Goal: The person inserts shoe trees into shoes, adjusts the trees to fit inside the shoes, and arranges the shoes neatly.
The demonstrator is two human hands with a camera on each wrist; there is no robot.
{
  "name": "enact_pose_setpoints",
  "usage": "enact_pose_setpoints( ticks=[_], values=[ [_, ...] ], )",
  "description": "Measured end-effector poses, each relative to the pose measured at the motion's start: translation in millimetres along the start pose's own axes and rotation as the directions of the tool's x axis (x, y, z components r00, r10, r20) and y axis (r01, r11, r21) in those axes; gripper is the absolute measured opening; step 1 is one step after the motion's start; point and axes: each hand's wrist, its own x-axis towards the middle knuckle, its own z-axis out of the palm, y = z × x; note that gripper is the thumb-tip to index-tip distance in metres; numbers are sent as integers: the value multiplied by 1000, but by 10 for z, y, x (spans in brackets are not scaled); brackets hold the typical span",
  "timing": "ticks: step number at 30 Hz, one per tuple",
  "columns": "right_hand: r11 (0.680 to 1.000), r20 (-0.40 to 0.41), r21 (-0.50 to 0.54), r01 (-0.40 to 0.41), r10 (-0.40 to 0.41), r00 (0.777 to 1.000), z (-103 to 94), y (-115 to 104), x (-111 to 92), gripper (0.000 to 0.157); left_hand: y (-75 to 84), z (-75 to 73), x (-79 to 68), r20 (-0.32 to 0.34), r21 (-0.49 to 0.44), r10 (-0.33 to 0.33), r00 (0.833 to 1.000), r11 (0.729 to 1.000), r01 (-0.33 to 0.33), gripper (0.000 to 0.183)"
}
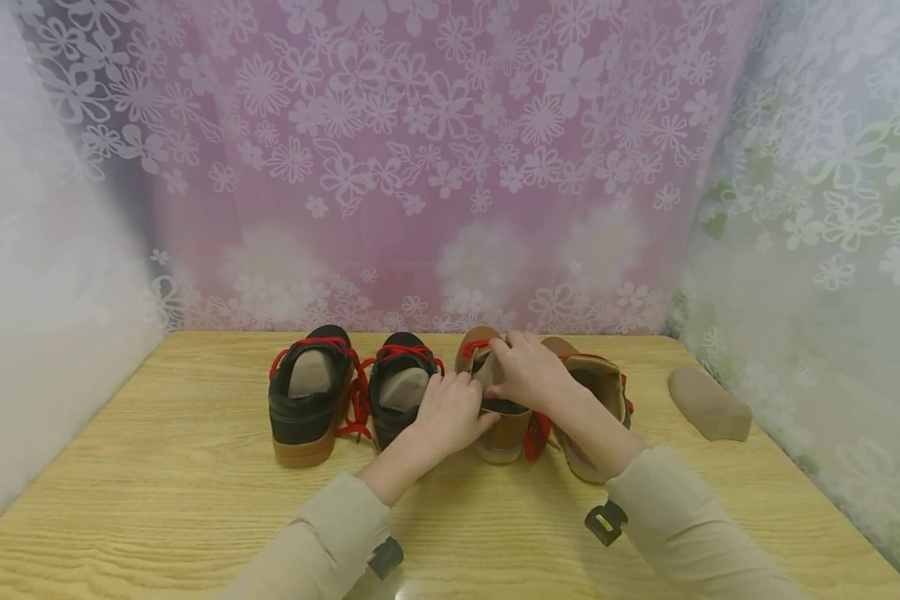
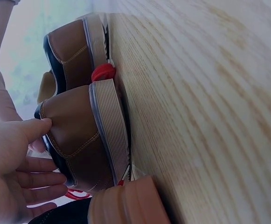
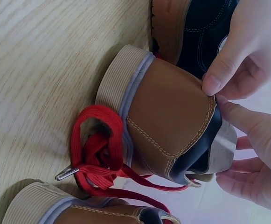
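Note:
Two brown shoes with red laces stand side by side, heels toward me. At the left one, the brown shoe, my left hand holds the collar, thumb on the heel rim and fingers along the side. My right hand grips a grey-beige shoe insert at this shoe's opening; the insert's front end is hidden inside. The other brown shoe sits under my right forearm, its opening partly covered. On the table at the right lies a loose insert, rounded at one end.
To the left stand two black shoes, one at the far left and another black shoe beside my left hand, each with an insert inside. Red laces trail between the brown shoes. A flowered curtain borders the wooden table.

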Motion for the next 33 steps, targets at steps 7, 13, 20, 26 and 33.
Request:
enact_pose_setpoints(
  ticks=[7,13,20,26,33],
  values=[
    [1000,16,6,-24,24,1000,29,30,-29,67,7,16,-13,-17,-2,11,1000,1000,-11,39],
    [996,66,86,-3,-2,998,-16,70,-40,65,5,21,-17,-9,-7,8,1000,1000,-8,38],
    [997,107,81,16,-24,994,-80,76,-37,59,-7,16,-13,-12,-9,7,1000,1000,-7,38],
    [999,74,-11,33,-32,997,-103,73,-41,56,-7,17,-13,-11,-30,3,1000,1000,-3,37],
    [996,45,-80,34,-30,999,-122,91,-15,45,-5,12,-14,-9,-24,3,1000,1000,-3,37]
  ],
)
